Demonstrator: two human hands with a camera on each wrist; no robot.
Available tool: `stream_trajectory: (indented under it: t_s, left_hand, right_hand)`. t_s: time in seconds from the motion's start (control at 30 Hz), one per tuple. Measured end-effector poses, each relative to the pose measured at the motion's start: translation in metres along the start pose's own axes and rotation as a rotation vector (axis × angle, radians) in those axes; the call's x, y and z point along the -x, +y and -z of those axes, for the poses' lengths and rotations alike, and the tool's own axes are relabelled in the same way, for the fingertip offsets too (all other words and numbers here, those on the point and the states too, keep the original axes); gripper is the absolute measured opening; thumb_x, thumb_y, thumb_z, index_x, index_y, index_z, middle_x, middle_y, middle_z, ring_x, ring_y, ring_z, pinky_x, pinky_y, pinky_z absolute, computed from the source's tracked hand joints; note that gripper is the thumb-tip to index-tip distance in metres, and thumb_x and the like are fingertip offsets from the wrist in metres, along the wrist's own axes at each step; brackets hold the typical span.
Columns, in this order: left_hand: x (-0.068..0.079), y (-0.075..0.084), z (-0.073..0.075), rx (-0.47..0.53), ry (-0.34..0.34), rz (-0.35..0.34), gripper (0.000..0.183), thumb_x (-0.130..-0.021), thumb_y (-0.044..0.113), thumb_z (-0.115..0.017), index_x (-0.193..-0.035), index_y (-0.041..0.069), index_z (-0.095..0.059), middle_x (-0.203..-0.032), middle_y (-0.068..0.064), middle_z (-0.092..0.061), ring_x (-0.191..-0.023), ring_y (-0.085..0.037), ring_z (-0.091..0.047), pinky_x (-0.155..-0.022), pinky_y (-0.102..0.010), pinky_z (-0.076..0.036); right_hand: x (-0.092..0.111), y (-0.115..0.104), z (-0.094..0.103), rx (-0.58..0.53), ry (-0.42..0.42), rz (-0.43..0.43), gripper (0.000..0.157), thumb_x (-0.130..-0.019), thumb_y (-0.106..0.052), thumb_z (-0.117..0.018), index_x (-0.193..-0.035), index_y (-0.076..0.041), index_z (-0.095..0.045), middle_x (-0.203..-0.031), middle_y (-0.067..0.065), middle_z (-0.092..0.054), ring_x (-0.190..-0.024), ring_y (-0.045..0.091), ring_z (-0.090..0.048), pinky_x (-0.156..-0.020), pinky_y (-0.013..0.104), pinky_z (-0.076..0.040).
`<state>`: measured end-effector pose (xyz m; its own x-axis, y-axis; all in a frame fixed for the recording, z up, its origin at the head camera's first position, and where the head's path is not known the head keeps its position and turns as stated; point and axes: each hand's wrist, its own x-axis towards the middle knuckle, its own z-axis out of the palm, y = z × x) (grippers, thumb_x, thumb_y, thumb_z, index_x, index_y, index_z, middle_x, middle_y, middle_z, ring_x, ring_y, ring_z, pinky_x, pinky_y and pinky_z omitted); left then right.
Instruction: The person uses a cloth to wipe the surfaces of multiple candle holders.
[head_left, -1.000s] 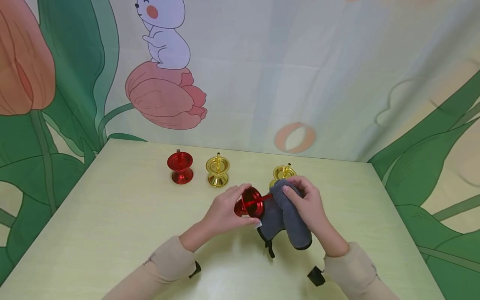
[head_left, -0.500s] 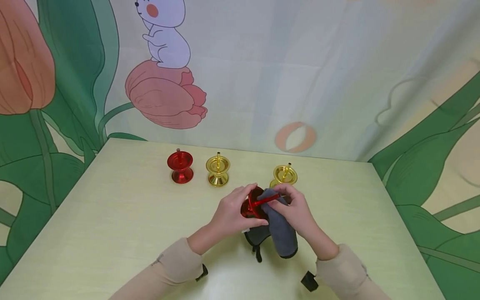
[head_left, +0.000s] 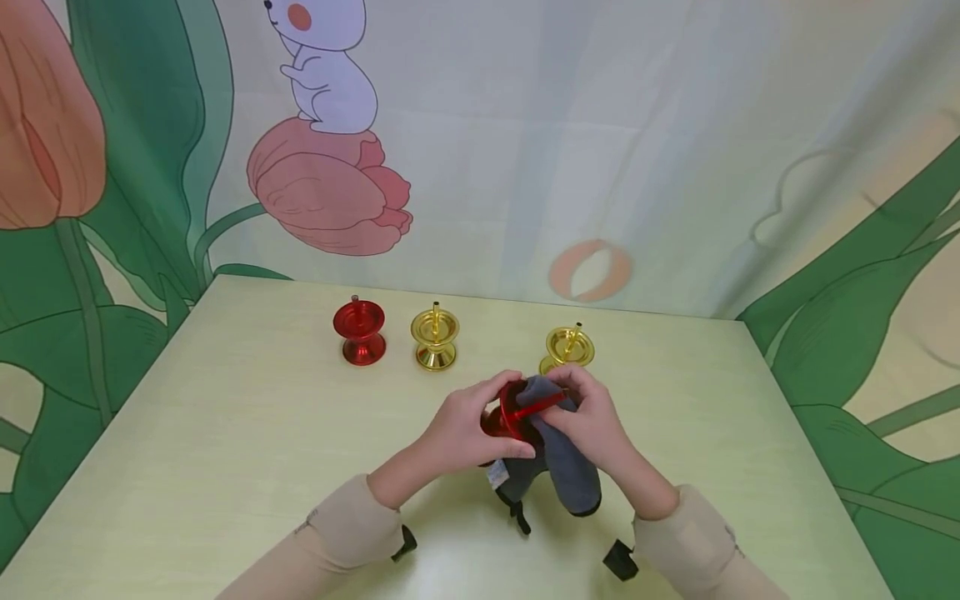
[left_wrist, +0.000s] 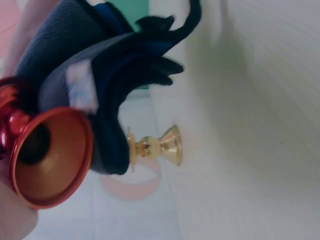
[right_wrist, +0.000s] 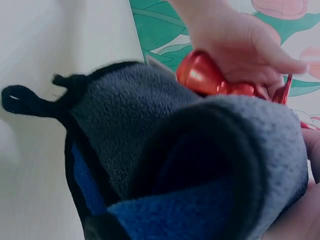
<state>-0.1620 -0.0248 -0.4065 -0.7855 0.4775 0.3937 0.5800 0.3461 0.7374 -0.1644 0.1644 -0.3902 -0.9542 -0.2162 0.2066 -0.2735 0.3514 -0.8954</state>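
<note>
Left hand [head_left: 457, 429] is clamping the red candle holder [head_left: 498, 423] around its bowl, fingers lying over the far side, thumb running along the near side, palm turned inward. Left forearm is slanting up and right from the lower left, beige sleeve [head_left: 356, 525] sitting behind the bare wrist. Holder is staying off the table [head_left: 225, 433], tipping sideways, stem pointing right and slightly up; left wrist view is showing the hollow underside of its base.

Right hand [head_left: 592, 417] is pinching the grey cloth [head_left: 573, 483] between thumb and fingers, bent at the knuckles, right beside the stem; cloth is touching the bowl. Right forearm is slanting up and left from the lower right. Cloth is hanging down below both hands, blue underside and black edging showing in the right wrist view.

Farther back, another red holder [head_left: 360, 321] and a gold holder [head_left: 436, 333] are standing upright side by side; a second gold holder [head_left: 572, 346] is standing behind the right hand.
</note>
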Motion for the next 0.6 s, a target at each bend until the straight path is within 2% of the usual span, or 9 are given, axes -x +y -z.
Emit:
stream_trajectory:
  t_s: [0.1,0.2,0.3,0.4,0.5,0.6]
  left_hand:
    - [-0.001,0.003,0.003,0.103,-0.077,0.099,0.081,-0.067,0.035,-0.075,-0.133,0.015,-0.032,-0.122,0.0,-0.056,-0.089,-0.011,-0.06,-0.066,-0.019,-0.048]
    - [-0.003,0.004,0.003,0.181,-0.096,0.16,0.084,-0.067,0.034,-0.075,-0.132,0.014,-0.026,-0.126,-0.002,-0.053,-0.087,-0.012,-0.063,-0.068,-0.02,-0.049]
    - [-0.004,0.003,0.002,0.239,-0.081,0.178,0.079,-0.066,0.031,-0.075,-0.128,0.014,-0.03,-0.129,-0.001,-0.05,-0.098,-0.012,-0.06,-0.073,-0.022,-0.05]
    - [-0.005,0.0,0.004,0.267,-0.077,0.187,0.074,-0.067,0.03,-0.074,-0.129,0.016,-0.036,-0.136,0.0,-0.042,-0.116,-0.017,-0.049,-0.082,-0.026,-0.049]
    - [-0.006,-0.003,0.009,0.288,-0.118,0.193,0.071,-0.07,0.035,-0.071,-0.131,0.018,-0.04,-0.142,0.0,-0.033,-0.126,-0.023,-0.038,-0.086,-0.031,-0.048]
    - [-0.007,-0.004,0.013,0.329,-0.182,0.211,0.071,-0.071,0.049,-0.065,-0.131,0.018,-0.042,-0.145,-0.002,-0.026,-0.13,-0.027,-0.03,-0.088,-0.039,-0.047]
  right_hand:
    - [-0.001,0.0,0.003,0.008,0.0,0.006,0.027,-0.075,0.003,-0.062,-0.1,-0.001,-0.054,-0.098,0.017,-0.06,-0.086,0.008,-0.057,-0.077,0.025,-0.047]
    - [-0.001,-0.001,0.004,0.005,0.016,-0.003,0.026,-0.075,0.001,-0.063,-0.1,-0.001,-0.054,-0.098,0.017,-0.061,-0.085,0.008,-0.057,-0.077,0.027,-0.048]
    - [-0.002,-0.001,0.005,-0.013,0.026,-0.022,0.026,-0.076,0.0,-0.063,-0.1,-0.001,-0.054,-0.098,0.014,-0.061,-0.087,0.007,-0.056,-0.078,0.028,-0.047]
    - [-0.001,-0.001,0.006,-0.047,0.021,-0.024,0.026,-0.076,0.0,-0.063,-0.1,0.0,-0.054,-0.096,0.005,-0.061,-0.089,0.005,-0.055,-0.081,0.029,-0.045]
    - [-0.001,-0.002,0.007,-0.077,0.005,-0.018,0.027,-0.074,0.002,-0.063,-0.1,0.001,-0.054,-0.094,-0.002,-0.06,-0.089,0.004,-0.055,-0.081,0.028,-0.046]
    - [0.0,-0.003,0.007,-0.08,-0.02,-0.003,0.028,-0.073,0.004,-0.062,-0.099,0.002,-0.053,-0.093,0.003,-0.062,-0.085,0.004,-0.056,-0.078,0.027,-0.047]
